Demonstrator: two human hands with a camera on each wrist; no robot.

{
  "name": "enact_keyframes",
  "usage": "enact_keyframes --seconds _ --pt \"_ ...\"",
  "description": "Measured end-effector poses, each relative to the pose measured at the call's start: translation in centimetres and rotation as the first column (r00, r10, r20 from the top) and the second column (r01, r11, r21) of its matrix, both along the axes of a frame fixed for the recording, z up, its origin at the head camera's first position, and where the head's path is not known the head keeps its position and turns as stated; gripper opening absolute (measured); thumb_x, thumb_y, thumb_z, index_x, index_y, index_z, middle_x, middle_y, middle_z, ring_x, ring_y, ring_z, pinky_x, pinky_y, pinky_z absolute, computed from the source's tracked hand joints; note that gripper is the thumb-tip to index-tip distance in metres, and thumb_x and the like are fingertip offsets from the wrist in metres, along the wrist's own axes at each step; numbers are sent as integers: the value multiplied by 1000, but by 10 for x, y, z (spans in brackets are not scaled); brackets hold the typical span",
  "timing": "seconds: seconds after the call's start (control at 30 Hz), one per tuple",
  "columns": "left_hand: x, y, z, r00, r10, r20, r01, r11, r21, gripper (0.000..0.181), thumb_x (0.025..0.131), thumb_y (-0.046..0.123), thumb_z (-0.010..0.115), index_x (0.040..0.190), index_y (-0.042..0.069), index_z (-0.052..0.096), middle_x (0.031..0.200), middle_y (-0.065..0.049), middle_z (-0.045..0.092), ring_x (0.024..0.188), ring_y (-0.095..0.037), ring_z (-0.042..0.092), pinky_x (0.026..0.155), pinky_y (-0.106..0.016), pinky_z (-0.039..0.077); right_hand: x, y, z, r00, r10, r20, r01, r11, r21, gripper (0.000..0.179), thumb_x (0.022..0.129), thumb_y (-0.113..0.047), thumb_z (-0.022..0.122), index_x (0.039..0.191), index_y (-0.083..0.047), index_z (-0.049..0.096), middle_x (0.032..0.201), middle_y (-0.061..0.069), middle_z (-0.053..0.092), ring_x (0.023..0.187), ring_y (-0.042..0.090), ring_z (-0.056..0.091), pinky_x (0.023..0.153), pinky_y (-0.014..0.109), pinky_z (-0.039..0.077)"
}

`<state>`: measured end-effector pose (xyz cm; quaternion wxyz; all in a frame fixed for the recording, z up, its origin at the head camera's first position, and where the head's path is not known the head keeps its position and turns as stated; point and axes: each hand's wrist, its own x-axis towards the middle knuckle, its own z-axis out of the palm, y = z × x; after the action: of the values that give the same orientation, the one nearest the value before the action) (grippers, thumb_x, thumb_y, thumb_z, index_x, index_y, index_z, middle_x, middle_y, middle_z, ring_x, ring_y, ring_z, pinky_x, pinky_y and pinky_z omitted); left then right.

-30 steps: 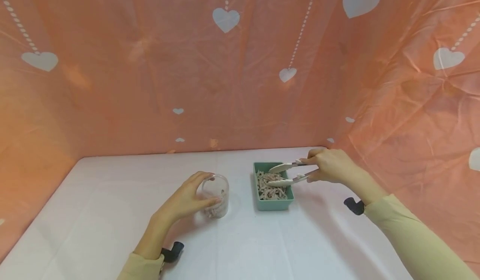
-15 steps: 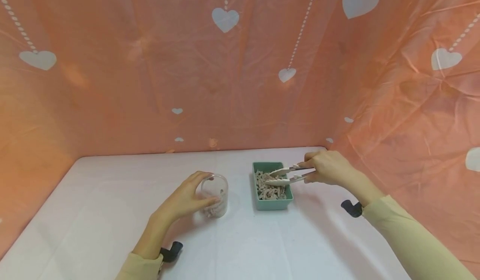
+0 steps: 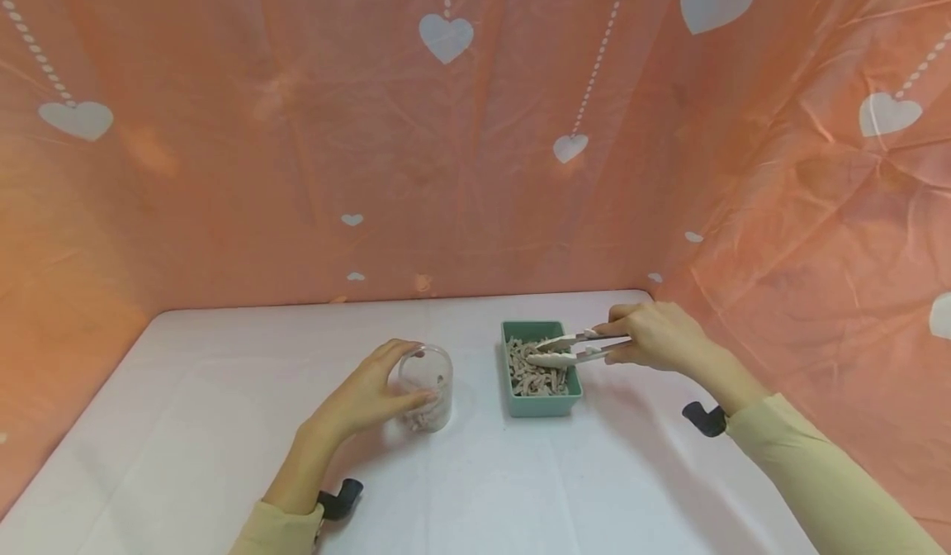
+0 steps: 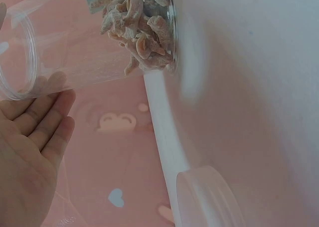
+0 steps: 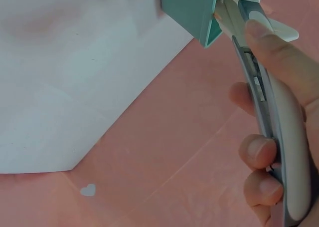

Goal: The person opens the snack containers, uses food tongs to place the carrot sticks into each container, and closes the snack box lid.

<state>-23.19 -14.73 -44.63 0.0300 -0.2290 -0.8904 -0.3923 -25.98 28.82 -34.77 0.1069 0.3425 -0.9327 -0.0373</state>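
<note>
My left hand (image 3: pixel 371 390) holds a clear plastic jar (image 3: pixel 438 410) near its rim, thumb on the near side and fingers on the far side. The jar stands upright without a lid on, with pale brown strips that look like dried treats (image 4: pixel 142 32) at its bottom. My right hand (image 3: pixel 657 336) grips a pair of tongs (image 5: pixel 286 137) with pale handles. The tongs' tips reach over the right rim of a green rectangular box (image 3: pixel 541 406), down among more of the strips (image 3: pixel 538 380). Both tips lie close together there.
A clear round lid-like piece (image 4: pixel 207 197) lies on the white table (image 3: pixel 475 489) in the left wrist view. Orange-pink cloth (image 3: pixel 475 167) with white hearts hangs behind the table and along its sides.
My right hand has squeezed the tongs, so their arms stand nearer each other and the tips sit lower in the strips. My left hand and the jar stay put.
</note>
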Motion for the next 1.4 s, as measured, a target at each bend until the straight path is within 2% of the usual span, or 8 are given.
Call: enact_keyframes --seconds 0.27,0.47,0.67,0.9,1.1,1.27,1.4 --pt "1 1 1 1000 0 6 0 1000 8 75 87 46 84 145 8 56 144 -10 57 139 -35 51 115 -60 40 7 5 0 1000 -17 14 18 999 -34 42 77 -35 93 114 -20 82 83 -10 60 60 2 45 49 23 35" --pt "2 1 1 1000 7 5 -7 1000 3 75 87 46 84 145 8 56 143 -10 58 138 -35 51 115 -60 40 8 10 -1 999 4 -37 -6 998 -64 41 75 -37 93 110 -20 83 81 -13 56 60 2 46 49 24 36" --pt "2 1 1 1000 7 13 -7 1000 6 75 87 45 84 145 8 56 143 -10 58 138 -36 51 115 -61 40 11 14 0 998 -3 -58 -4 993 -122 44 75 -40 92 112 -19 83 87 -11 63 63 4 51 51 25 40" --pt "3 1 2 1000 10 28 -10 1000 2 76 87 48 83 146 8 55 145 -10 57 139 -37 50 115 -62 40 17 18 -1 999 -41 -14 36 967 -252 44 76 -34 93 113 -14 82 94 -7 71 68 5 54 55 24 42" --pt "4 2 3 1000 11 18 -11 1000 -3 76 87 47 83 145 8 55 145 -11 57 139 -37 50 115 -62 40 19 21 -7 999 -38 -20 28 934 -356 42 73 -28 95 110 -11 83 94 -7 72 69 5 56 55 24 43" --pt "3 2 3 1000 10 8 -10 1000 -1 75 87 46 84 145 7 55 144 -10 58 138 -36 51 115 -61 40 21 23 -13 999 -39 -3 35 924 -381 44 73 -30 95 112 -13 83 93 -10 71 69 1 53 56 23 43" --pt "3 2 2 1000 6 0 -6 1000 0 75 88 46 84 145 8 56 143 -10 58 138 -36 51 115 -61 40 22 23 -17 999 -36 -21 25 920 -391 45 72 -29 95 112 -14 83 91 -12 71 67 -1 51 55 23 42"
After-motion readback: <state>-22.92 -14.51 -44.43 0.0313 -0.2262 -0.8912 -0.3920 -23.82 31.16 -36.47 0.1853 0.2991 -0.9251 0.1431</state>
